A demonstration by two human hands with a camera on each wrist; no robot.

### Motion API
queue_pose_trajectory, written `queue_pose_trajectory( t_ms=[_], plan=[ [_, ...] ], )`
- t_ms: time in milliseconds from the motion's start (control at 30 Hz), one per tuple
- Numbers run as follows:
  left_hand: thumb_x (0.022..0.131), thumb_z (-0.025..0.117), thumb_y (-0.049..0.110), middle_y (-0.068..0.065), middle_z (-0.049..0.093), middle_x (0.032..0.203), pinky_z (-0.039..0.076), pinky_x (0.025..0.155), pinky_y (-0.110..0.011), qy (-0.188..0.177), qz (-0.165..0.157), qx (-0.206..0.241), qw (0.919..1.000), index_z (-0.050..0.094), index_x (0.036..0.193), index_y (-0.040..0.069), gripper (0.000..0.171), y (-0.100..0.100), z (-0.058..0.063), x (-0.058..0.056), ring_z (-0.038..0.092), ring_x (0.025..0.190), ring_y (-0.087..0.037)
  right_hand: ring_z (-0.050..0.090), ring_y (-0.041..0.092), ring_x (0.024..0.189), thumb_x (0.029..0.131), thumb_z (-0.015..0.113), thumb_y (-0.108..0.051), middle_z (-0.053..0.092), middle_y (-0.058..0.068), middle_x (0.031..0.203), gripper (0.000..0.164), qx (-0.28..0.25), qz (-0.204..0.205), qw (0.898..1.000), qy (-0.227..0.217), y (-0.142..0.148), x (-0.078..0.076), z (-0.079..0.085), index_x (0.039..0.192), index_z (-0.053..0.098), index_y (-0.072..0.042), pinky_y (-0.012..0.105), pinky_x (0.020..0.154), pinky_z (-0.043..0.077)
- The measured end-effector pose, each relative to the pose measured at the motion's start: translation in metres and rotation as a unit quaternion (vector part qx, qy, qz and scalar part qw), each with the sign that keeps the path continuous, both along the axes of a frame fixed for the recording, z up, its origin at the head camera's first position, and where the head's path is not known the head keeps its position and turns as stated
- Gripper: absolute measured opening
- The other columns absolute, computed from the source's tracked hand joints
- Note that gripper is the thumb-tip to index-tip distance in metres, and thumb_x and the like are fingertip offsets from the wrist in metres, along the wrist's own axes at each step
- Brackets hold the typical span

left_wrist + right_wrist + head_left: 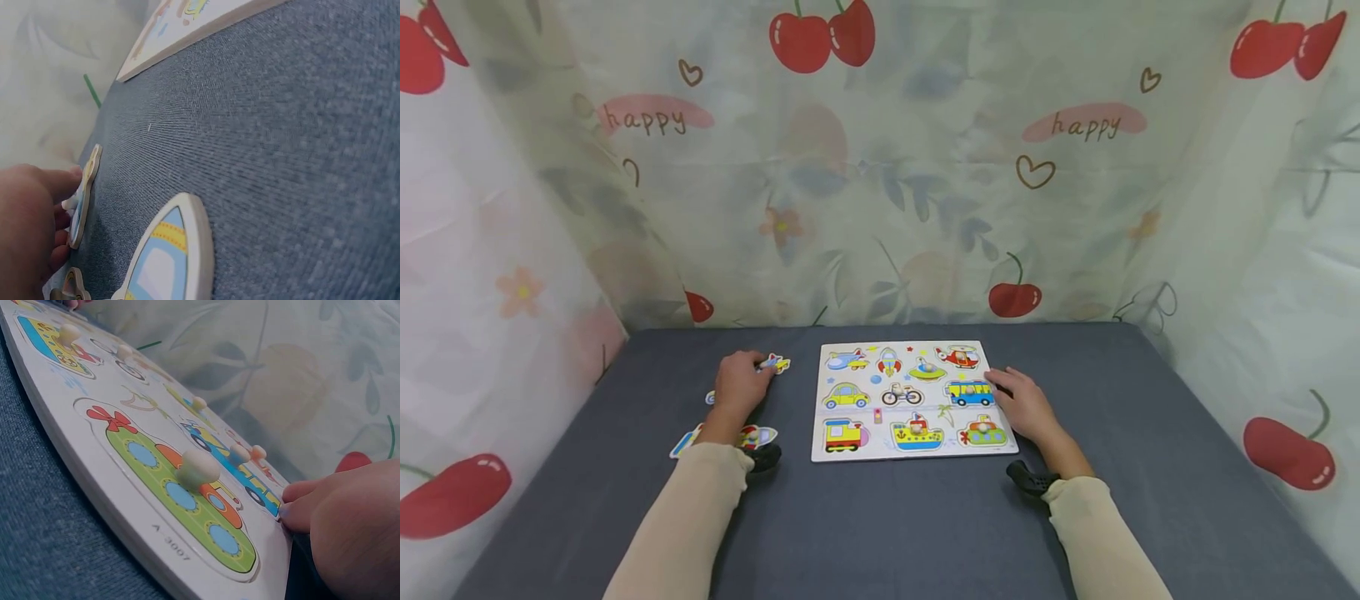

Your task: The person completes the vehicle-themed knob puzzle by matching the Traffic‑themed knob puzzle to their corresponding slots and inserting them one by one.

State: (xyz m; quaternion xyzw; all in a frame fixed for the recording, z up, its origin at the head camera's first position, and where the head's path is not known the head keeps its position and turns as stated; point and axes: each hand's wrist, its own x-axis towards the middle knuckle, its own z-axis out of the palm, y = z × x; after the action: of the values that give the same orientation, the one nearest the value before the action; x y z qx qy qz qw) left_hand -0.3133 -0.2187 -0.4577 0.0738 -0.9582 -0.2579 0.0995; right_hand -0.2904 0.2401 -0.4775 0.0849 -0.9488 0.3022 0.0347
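In the head view my left hand (741, 387) is at the airplane puzzle piece (775, 363) on the left of the table. The left wrist view shows thumb and fingers (57, 182) closed in around the white knob (70, 202) of this piece. My right hand (1024, 406) rests its fingertips on the right edge of the white wooden puzzle board (880, 454), beside the bus piece (972, 393). Knobs stand on the submarine piece (181, 487), the ship (917, 433), the bicycle (902, 395) and several other pieces. The right thumb is hidden in the right wrist view.
Near my left forearm lies a rocket piece (758, 436). A blue-edged piece (684, 443) and another piece (710, 397) are partly hidden by the left arm and hand. A dark grey cloth (880, 533) covers the table; printed curtains (880, 208) hang behind and at the sides.
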Motion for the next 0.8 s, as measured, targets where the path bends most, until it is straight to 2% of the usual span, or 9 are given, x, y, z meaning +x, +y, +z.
queue_pose_trajectory(
  t_ms=[200,433,800],
  plan=[
    [0.09,0.068,0.019,-0.021,0.067,0.109,0.046,0.09,-0.05,0.008,0.009,-0.007,0.9999,0.071,0.11,-0.001,0.028,-0.0015,0.0008,0.0008,0.058,0.105,-0.038,0.027,0.041,0.14,0.099,0.054,-0.011,0.047,0.019,0.143,0.042,0.001,0.002,1.0,0.0,-0.0014,0.0001,0.0003,0.139,0.052,-0.002,0.063,0.109,0.021],
    [0.088,0.069,0.014,-0.019,0.068,0.1,0.047,0.085,-0.049,0.034,0.007,-0.026,0.9991,0.073,0.102,-0.001,0.021,-0.0026,0.001,-0.0002,0.061,0.097,-0.038,0.027,0.041,0.14,0.099,0.054,-0.011,0.046,0.02,0.144,0.042,0.002,0.002,1.0,0.0,-0.0006,-0.0021,-0.0009,0.14,0.051,-0.002,0.063,0.109,0.021],
    [0.091,0.068,0.016,-0.017,0.067,0.1,0.048,0.081,-0.049,0.021,0.003,-0.044,0.9988,0.073,0.103,0.001,0.02,-0.0034,0.004,-0.0007,0.06,0.096,-0.036,0.03,0.042,0.138,0.098,0.055,-0.01,0.049,0.021,0.141,0.041,-0.011,0.01,1.0,0.021,-0.0018,0.0015,0.0005,0.137,0.054,0.0,0.064,0.107,0.024]
  ],
)
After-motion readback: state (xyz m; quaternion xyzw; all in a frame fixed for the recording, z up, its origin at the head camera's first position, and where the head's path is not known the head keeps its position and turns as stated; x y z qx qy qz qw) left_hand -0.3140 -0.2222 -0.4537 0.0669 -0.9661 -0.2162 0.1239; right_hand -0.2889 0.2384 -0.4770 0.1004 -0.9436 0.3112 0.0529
